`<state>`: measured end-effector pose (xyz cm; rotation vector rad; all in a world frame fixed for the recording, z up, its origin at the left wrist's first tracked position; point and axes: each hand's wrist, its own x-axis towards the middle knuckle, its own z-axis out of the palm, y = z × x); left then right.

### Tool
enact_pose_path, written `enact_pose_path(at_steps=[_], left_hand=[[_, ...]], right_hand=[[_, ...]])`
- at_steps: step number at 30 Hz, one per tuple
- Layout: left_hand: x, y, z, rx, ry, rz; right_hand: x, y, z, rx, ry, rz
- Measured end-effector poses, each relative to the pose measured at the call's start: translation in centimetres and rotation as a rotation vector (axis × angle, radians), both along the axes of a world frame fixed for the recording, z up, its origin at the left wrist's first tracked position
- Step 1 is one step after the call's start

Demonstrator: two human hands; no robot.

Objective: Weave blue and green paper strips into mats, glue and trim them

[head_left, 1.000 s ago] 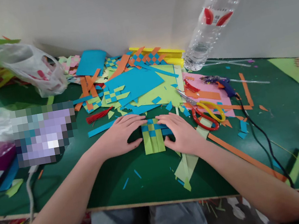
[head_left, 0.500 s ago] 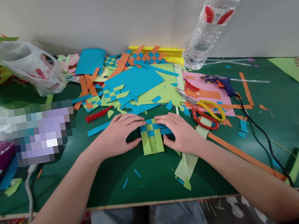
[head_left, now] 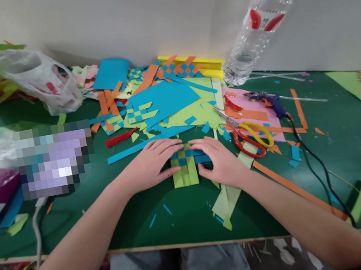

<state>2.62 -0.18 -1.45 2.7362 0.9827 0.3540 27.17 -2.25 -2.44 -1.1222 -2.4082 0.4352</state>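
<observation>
A small woven piece of green and blue paper strips [head_left: 184,169] lies flat on the table in front of me. My left hand [head_left: 157,163] rests over its left side, fingers stretched out across the upper edge and thumb apart on the green strips. At the upper right corner, my right hand [head_left: 219,160] touches the weave with bent fingertips, its thumb apart lower down. Blue strip ends [head_left: 201,156] stick out to the right, partly under my right hand. Neither hand closes round the paper.
Red-and-yellow scissors [head_left: 249,139] and a blue glue gun [head_left: 275,106] with a black cord lie right. Behind my hands are blue sheets [head_left: 169,97] and paper scraps. A plastic bottle [head_left: 251,43] stands at the back; a phone [head_left: 55,161] lies left on the green table [head_left: 130,227].
My left hand has slid right, farther over the weave, covering more of its upper left part. My right hand stays nearly in place. The whole view has shifted slightly.
</observation>
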Motion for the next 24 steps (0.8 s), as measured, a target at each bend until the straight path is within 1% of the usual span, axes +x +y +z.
enact_pose_path(at_steps=[5,9,12,15,17,19,21,24], left_hand=[[0.0,0.0,-0.2,0.005,-0.006,-0.006],[0.1,0.1,-0.2,0.008,-0.024,0.005],[0.3,0.2,-0.2,0.026,-0.047,0.075],[0.6,0.2,-0.1,0.094,-0.092,0.155],[0.8,0.1,0.2,0.152,-0.099,0.178],[1.1,-0.1,0.8,0.188,-0.04,0.17],[1.5,0.0,1.5,0.195,0.02,0.162],[2.3,0.4,2.3,0.163,0.064,0.144]], right_hand=[[-0.1,0.1,-0.1,0.01,0.018,0.018],[-0.2,0.2,0.1,0.073,0.053,0.009],[-0.1,0.4,0.2,0.164,0.094,-0.033],[-0.1,0.4,0.3,0.251,0.089,-0.065],[-0.2,0.5,0.6,0.289,0.056,-0.068],[-0.5,0.8,0.9,0.308,0.006,-0.06],[-0.8,1.2,1.3,0.311,-0.039,-0.058],[-1.1,2.0,1.4,0.297,-0.019,-0.1]])
